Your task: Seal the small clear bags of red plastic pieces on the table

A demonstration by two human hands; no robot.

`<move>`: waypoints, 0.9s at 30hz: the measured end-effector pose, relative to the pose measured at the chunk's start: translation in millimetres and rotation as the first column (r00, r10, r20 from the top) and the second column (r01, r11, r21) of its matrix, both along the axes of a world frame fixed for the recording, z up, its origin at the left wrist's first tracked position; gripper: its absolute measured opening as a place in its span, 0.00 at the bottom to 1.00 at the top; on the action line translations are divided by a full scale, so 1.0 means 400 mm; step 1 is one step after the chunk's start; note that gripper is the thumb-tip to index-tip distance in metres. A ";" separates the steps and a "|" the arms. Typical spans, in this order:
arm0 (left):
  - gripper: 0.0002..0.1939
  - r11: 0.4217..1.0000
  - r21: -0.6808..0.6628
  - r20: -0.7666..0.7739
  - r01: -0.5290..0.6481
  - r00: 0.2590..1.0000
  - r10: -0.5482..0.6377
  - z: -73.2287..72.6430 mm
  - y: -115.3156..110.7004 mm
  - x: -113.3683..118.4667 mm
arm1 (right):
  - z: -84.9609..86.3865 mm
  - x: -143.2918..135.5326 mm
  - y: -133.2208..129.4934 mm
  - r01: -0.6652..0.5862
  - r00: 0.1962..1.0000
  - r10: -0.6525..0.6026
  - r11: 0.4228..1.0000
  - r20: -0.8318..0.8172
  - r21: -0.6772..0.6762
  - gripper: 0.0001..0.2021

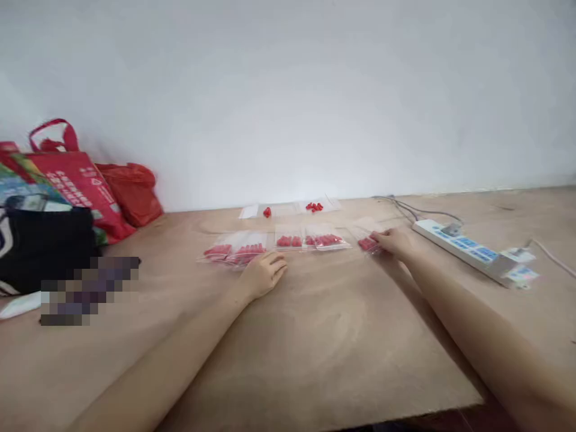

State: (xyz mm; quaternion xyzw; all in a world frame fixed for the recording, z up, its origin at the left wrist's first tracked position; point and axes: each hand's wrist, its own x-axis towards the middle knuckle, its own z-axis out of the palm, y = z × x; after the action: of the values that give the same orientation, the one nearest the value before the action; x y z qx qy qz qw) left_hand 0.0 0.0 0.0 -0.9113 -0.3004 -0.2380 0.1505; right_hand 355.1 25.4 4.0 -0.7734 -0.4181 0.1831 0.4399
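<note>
While the right hand [394,242] grips the right side of a small clear plastic bag of red pieces [366,244] at the right end of the front row, the left hand [264,273] lies on the tan wooden tabletop [333,342] with its fingers bent. It sits at the near edge of a clear plastic bag of slim red pieces [250,249]; the view is too soft for me to tell whether its fingers are closed on that edge. Just left, a flat clear bag with red contents [218,252] overlaps its neighbour. Between the hands lie more clear bags of short red pieces [288,241]. Behind them, near the white wall [288,102], rest bright red pieces [314,207] on clear plastic. A long white power strip with blue sockets [465,245] stands right of the right hand, and a red shopping bag with white lettering [83,186] leans far left.
</note>
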 end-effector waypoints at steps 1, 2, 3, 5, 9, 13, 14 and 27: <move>0.11 1.000 0.003 0.007 -0.013 1.000 0.013 0.001 -0.001 0.002 | 0.009 -0.002 -0.001 0.032 0.999 -0.030 0.997 -0.032 0.063 0.13; 0.12 1.000 0.008 0.013 -0.025 1.000 0.025 0.001 -0.003 0.003 | 0.018 -0.006 -0.002 0.043 0.996 -0.034 0.992 -0.080 0.121 0.12; 0.12 0.999 0.015 0.020 -0.036 0.999 0.036 0.003 -0.005 0.005 | 0.026 -0.016 -0.004 0.035 0.990 -0.010 0.984 -0.141 0.174 0.13; 0.15 0.998 0.034 0.031 -0.058 0.998 0.057 0.007 -0.009 0.008 | 0.038 -0.056 -0.011 -0.020 0.939 0.125 0.950 -0.320 0.311 0.14; 0.22 0.993 0.104 0.053 -0.063 0.997 0.058 0.022 -0.025 0.014 | 0.029 -0.216 -0.052 -0.341 0.627 0.557 0.825 -0.545 0.451 0.19; 0.21 0.966 0.256 0.002 0.028 1.000 -0.030 0.030 -0.038 0.012 | -0.011 -0.378 -0.118 -0.564 0.449 0.703 0.702 -0.551 0.436 0.19; 0.18 0.956 0.286 -0.029 0.070 0.998 -0.064 0.029 -0.039 0.009 | -0.018 -0.402 -0.132 -0.586 0.447 0.711 0.691 -0.543 0.423 0.19; 0.17 0.964 0.137 -0.103 0.227 0.971 -0.214 0.014 -0.027 0.005 | -0.025 -0.270 0.001 -0.677 0.405 0.427 0.734 0.809 -0.048 0.15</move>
State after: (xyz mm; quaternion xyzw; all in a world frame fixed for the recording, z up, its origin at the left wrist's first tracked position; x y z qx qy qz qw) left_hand 1.9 -10.9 5.6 -0.9349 -0.1718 -0.2346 0.2032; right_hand 247.0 25.7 -6.0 -0.5134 -0.8200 -0.0959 0.2342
